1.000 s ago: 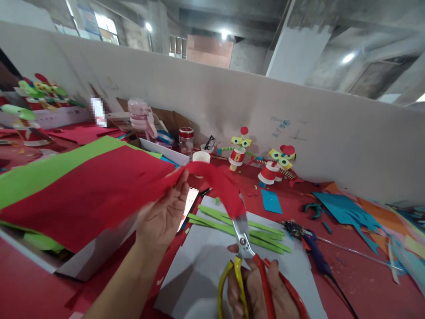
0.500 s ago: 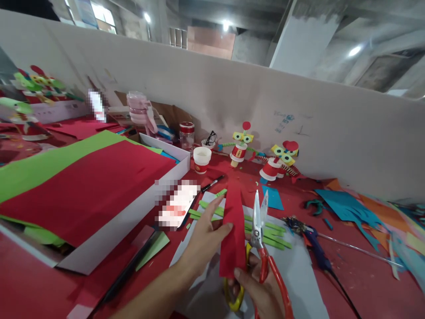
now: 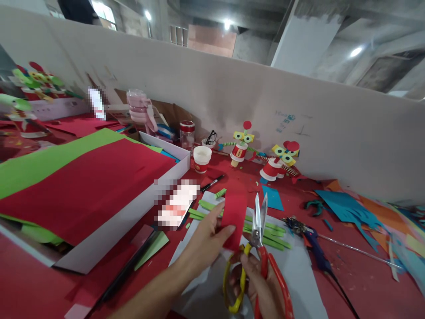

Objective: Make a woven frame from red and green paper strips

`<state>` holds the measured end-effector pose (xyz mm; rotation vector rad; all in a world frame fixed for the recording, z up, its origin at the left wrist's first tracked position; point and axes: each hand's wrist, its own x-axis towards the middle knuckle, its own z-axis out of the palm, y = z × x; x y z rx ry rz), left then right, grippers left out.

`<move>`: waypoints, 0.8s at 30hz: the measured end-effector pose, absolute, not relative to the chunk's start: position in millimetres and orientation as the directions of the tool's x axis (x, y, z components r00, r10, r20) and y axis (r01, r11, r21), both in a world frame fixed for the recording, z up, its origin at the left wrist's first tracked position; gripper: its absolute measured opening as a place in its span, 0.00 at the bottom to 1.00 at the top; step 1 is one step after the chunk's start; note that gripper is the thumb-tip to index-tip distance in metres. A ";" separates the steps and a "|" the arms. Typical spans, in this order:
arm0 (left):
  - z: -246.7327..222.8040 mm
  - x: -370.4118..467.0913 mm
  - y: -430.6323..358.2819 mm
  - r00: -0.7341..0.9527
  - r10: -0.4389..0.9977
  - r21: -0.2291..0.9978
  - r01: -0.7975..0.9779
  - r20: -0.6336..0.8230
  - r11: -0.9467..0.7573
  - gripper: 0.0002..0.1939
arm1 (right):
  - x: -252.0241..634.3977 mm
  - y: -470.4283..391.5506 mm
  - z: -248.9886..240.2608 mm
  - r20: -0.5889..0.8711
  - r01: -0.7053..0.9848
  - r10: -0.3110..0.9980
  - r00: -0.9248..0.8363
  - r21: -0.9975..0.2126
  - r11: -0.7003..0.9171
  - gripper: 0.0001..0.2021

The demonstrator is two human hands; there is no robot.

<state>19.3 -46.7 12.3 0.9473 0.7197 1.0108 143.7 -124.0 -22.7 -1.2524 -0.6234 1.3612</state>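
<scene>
My left hand [image 3: 207,239] pinches a red paper strip [image 3: 235,208] between thumb and fingers, above a grey-white sheet [image 3: 195,290]. At the strip's lower right, my right hand [image 3: 262,283] is closed around scissors [image 3: 260,230] with red handles. Their metal blades point away from me and stand slightly apart. A yellow loop [image 3: 236,305] also hangs in the right hand; what it belongs to is partly hidden by the fingers. Light-green paper strips [image 3: 272,239] lie on the sheet beneath, and a small folded green piece [image 3: 220,193] sits near its far edge.
On the left stands a white box [image 3: 133,217] with red and green paper. A phone [image 3: 179,204], a pen [image 3: 212,182], paper cups [image 3: 202,158] and two paper-cup figures [image 3: 239,150] are farther back. A glue gun [image 3: 315,248] and blue paper scraps [image 3: 345,206] lie right.
My right thumb has come off the red strip's lower end. The strip has shifted up and away in my left hand, and more of the yellow loop shows.
</scene>
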 end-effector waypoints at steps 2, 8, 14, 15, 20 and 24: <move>13.9 9.3 -40.3 0.239 0.969 0.947 -0.321 0.058 0.022 0.18 | 142.2 -125.5 -18.2 -0.322 -0.431 0.932 0.166 -0.874 -0.225 0.28; 12.9 -6.2 -16.2 0.059 0.998 0.896 -0.443 -0.005 0.030 0.20 | 141.0 -127.1 -14.7 -0.257 -0.566 0.966 0.037 -0.802 -0.192 0.32; 1.7 -5.1 2.7 0.099 0.950 0.789 -0.535 -0.296 0.302 0.14 | 139.7 -131.1 -15.9 -0.276 -0.585 0.941 -0.197 -0.737 -0.339 0.36; 1.7 -6.8 4.8 0.072 0.948 0.779 -0.553 -0.310 0.296 0.14 | 139.2 -132.3 -15.5 -0.282 -0.582 0.930 -0.235 -0.725 -0.367 0.36; 3.3 -17.3 13.0 0.010 0.959 0.770 -0.593 -0.285 0.235 0.13 | 135.1 -138.9 -16.7 -0.293 -0.524 0.894 -0.340 -0.730 -0.439 0.37; 0.1 -21.6 16.2 -0.019 0.961 0.792 -0.571 -0.277 0.217 0.13 | 131.4 -142.5 -22.1 -0.281 -0.456 0.887 -0.366 -0.777 -0.435 0.38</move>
